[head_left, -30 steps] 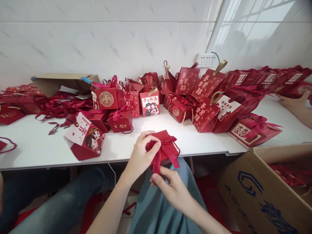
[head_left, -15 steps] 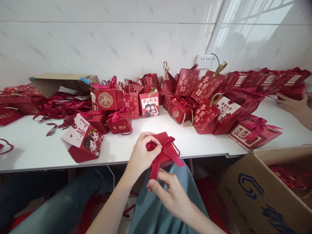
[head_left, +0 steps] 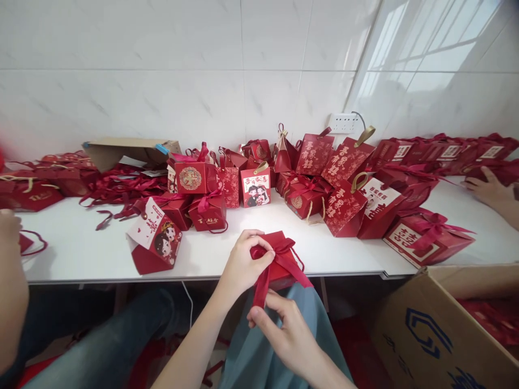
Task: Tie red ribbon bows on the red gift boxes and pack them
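A small red gift box rests at the table's front edge, over my lap, with a red ribbon bow on its top. My left hand pinches the bow's knot and left loop between thumb and fingers. Below it, my right hand grips the lower end of a ribbon tail that hangs down the near side of the box. The other tail lies slanting to the right, and a twisted red cord handle shows at the box's right side.
Red gift boxes stand along the white table. A ribbon pile lies back left. An open cardboard carton is at lower right. Other people's hands show at the far left and right.
The view has shifted slightly, so the table sits lower and further right. Another person's arm has come in at the far left. Both my hands keep nearly the same hold.
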A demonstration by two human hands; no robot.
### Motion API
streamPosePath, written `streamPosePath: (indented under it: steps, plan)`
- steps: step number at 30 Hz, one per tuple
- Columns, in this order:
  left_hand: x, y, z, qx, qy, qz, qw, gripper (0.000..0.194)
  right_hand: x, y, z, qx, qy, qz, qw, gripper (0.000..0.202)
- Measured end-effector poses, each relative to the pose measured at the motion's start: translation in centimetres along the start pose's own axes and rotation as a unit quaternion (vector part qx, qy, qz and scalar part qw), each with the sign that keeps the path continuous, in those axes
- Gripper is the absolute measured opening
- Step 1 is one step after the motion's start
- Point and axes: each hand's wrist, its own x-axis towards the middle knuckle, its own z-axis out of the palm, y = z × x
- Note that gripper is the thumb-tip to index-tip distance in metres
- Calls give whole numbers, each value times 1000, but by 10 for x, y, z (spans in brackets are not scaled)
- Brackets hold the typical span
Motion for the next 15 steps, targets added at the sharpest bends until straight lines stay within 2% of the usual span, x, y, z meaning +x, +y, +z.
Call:
streamPosePath:
  steps: [4, 9, 15]
  plan:
    - [1, -1, -1, -10, -6, 1, 1000, 9, 3, 3, -7, -1, 7, 26, 1000, 38]
    - [3, -3, -3, -16, -13, 9, 1000, 12, 7, 3, -11, 22, 33, 26, 999, 43]
    - [6, -4, -4, -4, -27, 25, 999, 3, 8, -3, -5, 16, 39, 53, 998, 38]
